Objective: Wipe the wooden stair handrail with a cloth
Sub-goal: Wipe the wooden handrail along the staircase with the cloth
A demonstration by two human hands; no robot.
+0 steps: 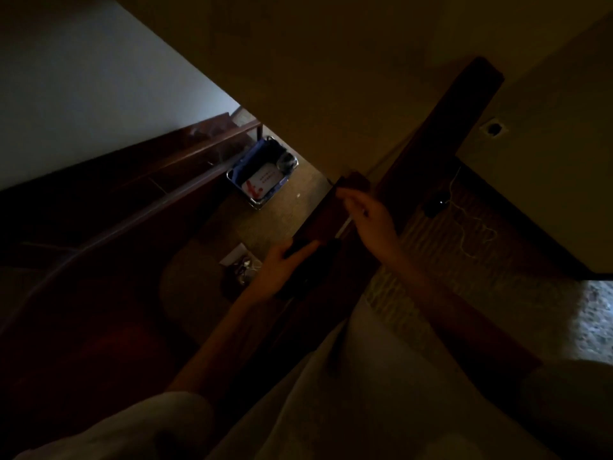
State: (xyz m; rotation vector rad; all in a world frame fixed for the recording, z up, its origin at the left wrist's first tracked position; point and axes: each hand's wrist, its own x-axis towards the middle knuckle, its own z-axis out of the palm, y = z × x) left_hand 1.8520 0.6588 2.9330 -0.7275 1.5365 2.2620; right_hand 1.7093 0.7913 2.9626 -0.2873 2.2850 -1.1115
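Head view: left hand [278, 260] grips a dark cloth [308, 275] on the handrail [318, 219]; at its one o'clock, right hand [371, 217] reaches over the rail, fingers loosely apart.

The dim carpeted floor [275, 210] below carries a blue metal-framed bin [262, 171] and a pale sheet [232, 255] with tangled cords [246, 265].

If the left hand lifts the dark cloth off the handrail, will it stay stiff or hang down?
Probably it hangs limp: the dark cloth seems to drape over the handrail under the left hand. It seems light, since one hand holds it. Too dark to judge slipperiness.
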